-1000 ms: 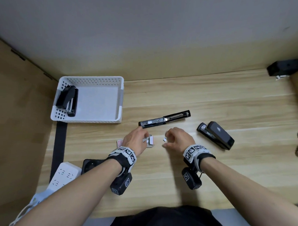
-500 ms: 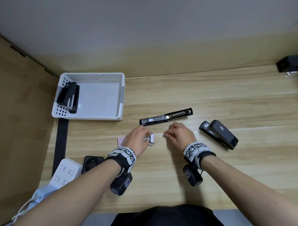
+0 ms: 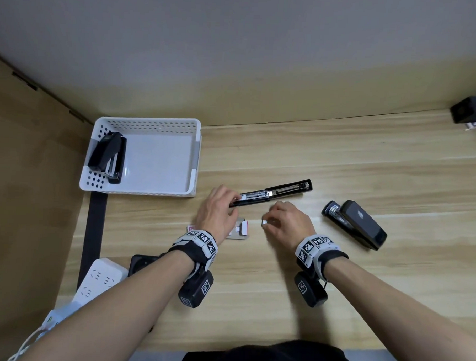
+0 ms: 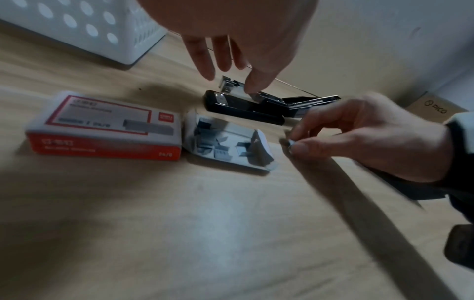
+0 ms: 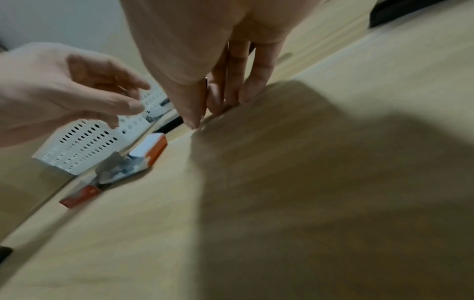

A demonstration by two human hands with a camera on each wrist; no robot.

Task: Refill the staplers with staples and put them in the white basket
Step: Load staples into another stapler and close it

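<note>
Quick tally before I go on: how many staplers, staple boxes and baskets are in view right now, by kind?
Staplers: 3 — one in the basket, one opened flat under the left hand, one shut at the right
Staple boxes: 2 — closed red box, open tray
White baskets: 1
Total: 6

A light wood-grain bench (image 3: pixel 341 163) meets a plain pale wall (image 3: pixel 237 44) along its far edge. At the left a tan wooden side panel (image 3: pixel 26 184) stands beside the bench. Soft, even light falls from above, casting dim shadows on the wood.
</note>
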